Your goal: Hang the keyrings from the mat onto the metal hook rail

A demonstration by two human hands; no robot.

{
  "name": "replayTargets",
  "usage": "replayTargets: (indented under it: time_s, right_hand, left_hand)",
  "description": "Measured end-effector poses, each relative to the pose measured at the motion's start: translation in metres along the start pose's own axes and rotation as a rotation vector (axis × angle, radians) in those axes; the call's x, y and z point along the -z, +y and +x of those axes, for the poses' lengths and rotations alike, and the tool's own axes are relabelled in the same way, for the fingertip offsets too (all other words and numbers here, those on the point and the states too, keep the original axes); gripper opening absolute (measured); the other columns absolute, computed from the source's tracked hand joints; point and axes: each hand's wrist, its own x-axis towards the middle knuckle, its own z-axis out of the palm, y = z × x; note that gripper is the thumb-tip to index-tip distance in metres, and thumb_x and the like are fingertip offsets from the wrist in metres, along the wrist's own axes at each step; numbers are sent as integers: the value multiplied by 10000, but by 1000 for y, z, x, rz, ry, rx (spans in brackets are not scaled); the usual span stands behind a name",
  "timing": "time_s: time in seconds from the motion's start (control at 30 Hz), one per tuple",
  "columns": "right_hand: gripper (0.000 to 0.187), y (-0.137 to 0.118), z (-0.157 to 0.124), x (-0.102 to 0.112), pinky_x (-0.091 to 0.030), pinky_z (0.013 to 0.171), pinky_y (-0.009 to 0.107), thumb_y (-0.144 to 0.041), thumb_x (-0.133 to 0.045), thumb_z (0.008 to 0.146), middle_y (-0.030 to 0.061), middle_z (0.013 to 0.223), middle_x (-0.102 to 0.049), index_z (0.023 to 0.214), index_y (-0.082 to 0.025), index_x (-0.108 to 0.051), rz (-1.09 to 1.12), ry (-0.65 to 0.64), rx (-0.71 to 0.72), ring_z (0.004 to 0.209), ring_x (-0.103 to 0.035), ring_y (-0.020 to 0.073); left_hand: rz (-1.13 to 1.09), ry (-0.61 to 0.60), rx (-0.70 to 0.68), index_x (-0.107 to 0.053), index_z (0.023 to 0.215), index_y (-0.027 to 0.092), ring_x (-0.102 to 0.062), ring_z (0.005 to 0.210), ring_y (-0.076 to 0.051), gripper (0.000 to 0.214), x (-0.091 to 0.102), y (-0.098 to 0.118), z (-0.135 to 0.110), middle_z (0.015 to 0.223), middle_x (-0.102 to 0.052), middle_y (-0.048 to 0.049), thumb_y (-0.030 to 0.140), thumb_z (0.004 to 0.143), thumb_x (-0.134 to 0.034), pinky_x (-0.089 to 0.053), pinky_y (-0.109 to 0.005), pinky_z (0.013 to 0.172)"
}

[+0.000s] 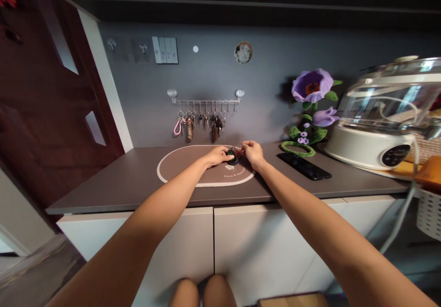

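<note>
Above the brown oval mat (182,164) with a pale rim, my left hand (217,156) is closed on a small dark key fob (233,159) with a green edge. Close by on its right, my right hand (253,153) pinches a small reddish piece (239,151) beside the fob. Whether that piece is joined to the fob is too small to tell. Behind the hands, a clear hook rail (206,101) on the grey wall carries several key rings, among them a pink loop (177,128) and a brown tag (189,128).
A black phone (305,166) lies to the right on the counter (113,178). Beyond it stand purple artificial flowers (313,86) with a green ring base and a white appliance (365,146) with a clear top. White cabinet doors (248,238) are below; a dark shelf hangs overhead.
</note>
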Motion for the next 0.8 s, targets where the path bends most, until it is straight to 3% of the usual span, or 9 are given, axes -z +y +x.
replayTargets:
  time_s: [0.13,0.23,0.47,0.8]
  right_hand:
    - [115,-5,-3,0,-429,522,198,-111,-456,714,-16,568,-563,771,-154,-546,51,-22,-7,459,-492,71]
    - [111,-10,-7,0,-426,515,199,-106,-455,714,-19,557,-557,764,-156,-541,88,-39,-9,459,-490,72]
    - [117,-9,-8,-1,-410,483,206,-136,-465,714,-15,579,-562,799,-156,-544,137,-122,59,452,-475,71]
    - [189,0,-3,-4,-442,559,244,-267,-488,730,-3,639,-577,880,-171,-553,138,-200,197,562,-542,106]
  left_hand:
    - [-126,125,57,-507,788,131,-425,519,-53,321,0,1,-4,566,-456,72,196,568,-732,-341,-193,548]
    - [-205,126,54,-473,835,138,-497,588,-72,350,1,3,-8,637,-517,48,155,588,-721,-401,-232,633]
    - [-316,92,-14,-423,874,159,-526,596,-78,364,1,6,-11,676,-547,36,89,620,-673,-438,-264,646]
    - [-411,207,-127,-550,907,132,-550,741,-103,263,18,11,-8,816,-601,-28,82,655,-604,-419,-276,759]
